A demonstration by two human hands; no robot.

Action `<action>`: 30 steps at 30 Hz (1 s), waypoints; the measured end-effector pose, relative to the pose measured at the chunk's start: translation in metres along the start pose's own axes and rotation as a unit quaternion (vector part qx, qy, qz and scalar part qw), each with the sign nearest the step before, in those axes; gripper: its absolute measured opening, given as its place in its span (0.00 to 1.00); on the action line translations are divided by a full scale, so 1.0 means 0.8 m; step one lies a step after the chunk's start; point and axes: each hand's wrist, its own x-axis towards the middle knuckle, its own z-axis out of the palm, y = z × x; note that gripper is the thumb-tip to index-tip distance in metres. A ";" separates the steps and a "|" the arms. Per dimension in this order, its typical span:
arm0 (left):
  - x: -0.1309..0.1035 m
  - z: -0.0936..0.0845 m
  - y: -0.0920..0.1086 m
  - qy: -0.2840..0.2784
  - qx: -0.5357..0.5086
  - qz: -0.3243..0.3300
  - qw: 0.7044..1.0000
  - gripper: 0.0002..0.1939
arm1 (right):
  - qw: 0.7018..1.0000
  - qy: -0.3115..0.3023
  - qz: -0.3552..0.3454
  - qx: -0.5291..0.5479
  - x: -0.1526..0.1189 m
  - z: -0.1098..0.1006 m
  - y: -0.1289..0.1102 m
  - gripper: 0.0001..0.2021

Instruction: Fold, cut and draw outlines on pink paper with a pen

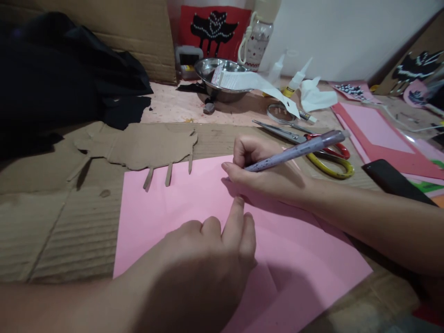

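Lying palm down across the bottom centre of the frame, the left hand rests on a pink sheet, index finger stretched out and the others curled; whether anything sits under its palm cannot be told. The sheet spreads from the centre to the lower edge, over brown cardboard. Just beyond, right of centre, the right hand pinches a purple pen between thumb and fingers, its tip down at the sheet; contact is hard to judge. At centre left lies a cardboard cut-out, its thin strips overlapping the sheet's upper edge. Right of centre, scissors with red and yellow handles lie behind the right wrist. Farther back, at upper centre, stands a metal bowl, with glue bottles to its right and a red card behind it.
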 end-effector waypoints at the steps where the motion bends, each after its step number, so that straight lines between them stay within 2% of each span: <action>1: 0.000 0.000 0.000 -0.001 -0.002 0.002 1.000 0.19 | 1.000 0.005 -0.001 0.000 0.000 0.001 0.000 0.16; 8: 0.002 0.004 0.003 0.001 0.006 -0.001 1.000 0.19 | 0.999 0.017 -0.010 -0.038 0.000 -0.002 -0.004 0.16; 14: -0.004 0.009 0.005 0.007 0.004 -0.004 1.000 0.20 | 1.000 0.022 -0.013 -0.018 -0.002 -0.004 -0.004 0.16; 21: -0.003 0.003 0.004 -0.008 0.021 0.023 0.999 0.25 | 0.994 0.043 -0.028 -0.092 0.001 -0.009 -0.005 0.17; 26: -0.006 0.000 0.001 -0.026 0.024 0.030 0.999 0.25 | 0.990 0.049 -0.042 -0.125 0.000 -0.011 -0.006 0.17; 30: -0.007 0.002 0.003 -0.017 0.026 0.029 0.999 0.25 | 0.989 0.049 -0.047 -0.135 0.000 -0.013 -0.005 0.16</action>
